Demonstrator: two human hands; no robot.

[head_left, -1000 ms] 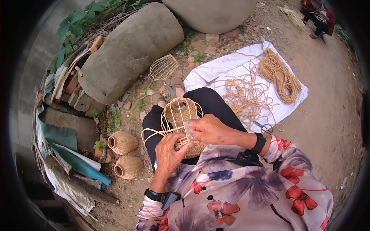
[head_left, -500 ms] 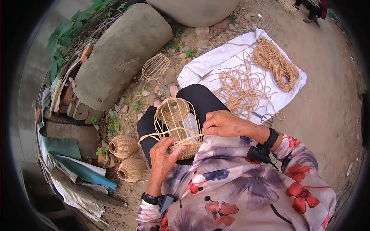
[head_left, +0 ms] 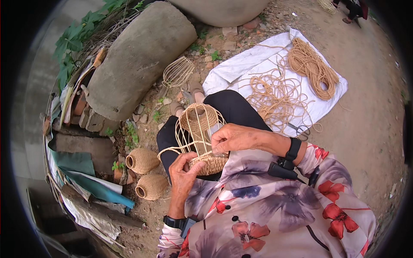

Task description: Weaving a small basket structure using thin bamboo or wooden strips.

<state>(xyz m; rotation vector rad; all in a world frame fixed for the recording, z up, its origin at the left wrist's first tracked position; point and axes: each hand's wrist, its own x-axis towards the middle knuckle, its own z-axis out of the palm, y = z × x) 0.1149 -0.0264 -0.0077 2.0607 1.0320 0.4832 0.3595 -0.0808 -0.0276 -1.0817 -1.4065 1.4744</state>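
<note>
A half-woven basket (head_left: 211,166) lies in my lap, its thin ribs bare in the middle and tan cord woven tightly at both ends. My left hand (head_left: 182,175) grips the near woven band, thumb on its edge. A loose cord (head_left: 168,149) loops out to the left of the basket and crosses the ribs. My right hand (head_left: 238,138) is closed over the ribs, fingertips pinched at the cord just above the woven band. Those fingertips partly hide the strand.
Two finished woven pots (head_left: 151,187) lie on the ground at left. Ahead sits a bare rib frame (head_left: 178,72). A white sheet (head_left: 234,69) holds a cord coil (head_left: 312,66), tangled cord (head_left: 275,96) and scissors (head_left: 300,130). Broken concrete (head_left: 140,60) lies far left; another person (head_left: 355,10) is far right.
My right hand has moved left, from the basket's right side onto the ribs. My left hand keeps its hold on the woven band. The whole view has shifted slightly.
</note>
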